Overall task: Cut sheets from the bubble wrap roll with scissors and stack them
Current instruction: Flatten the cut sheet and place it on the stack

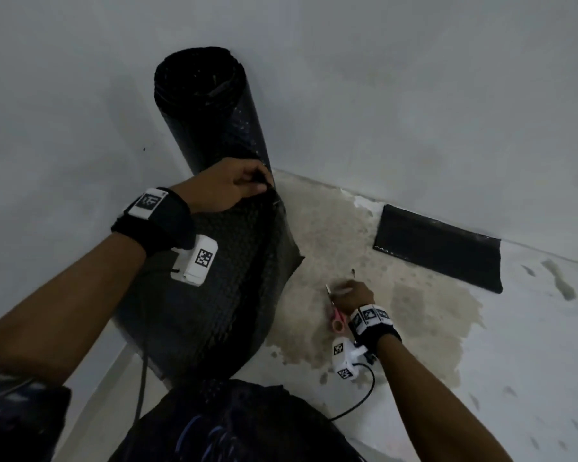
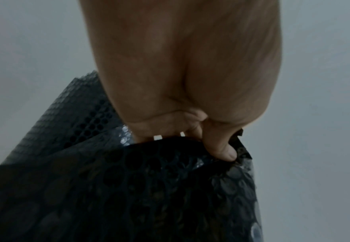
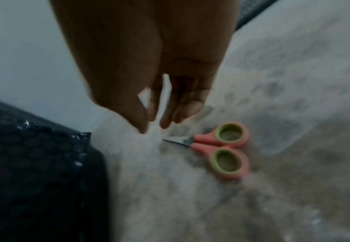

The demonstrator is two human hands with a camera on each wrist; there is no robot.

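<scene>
Head view: your left hand [image 1: 226,185] pinches the unrolled black bubble wrap [image 1: 214,278] at the upright roll [image 1: 211,111], far left. A cut sheet [image 1: 437,251] lies far right on the floor [image 1: 481,361].
Left wrist: fingers [image 2: 221,147] curled round the wrap edge.
Right wrist: your right hand [image 3: 149,73] hangs relaxed, holding nothing, just above the pink scissors [image 3: 217,147].

The black bubble wrap roll [image 1: 211,111] stands upright in the corner where the floor [image 1: 481,378] meets the walls, its loose sheet [image 1: 214,288] pulled out and draped toward the near side. A cut black sheet [image 1: 437,248] lies flat along the far wall's edge. Small pink scissors [image 3: 217,149] with green-lined loops lie closed on the stained floor between them.
</scene>
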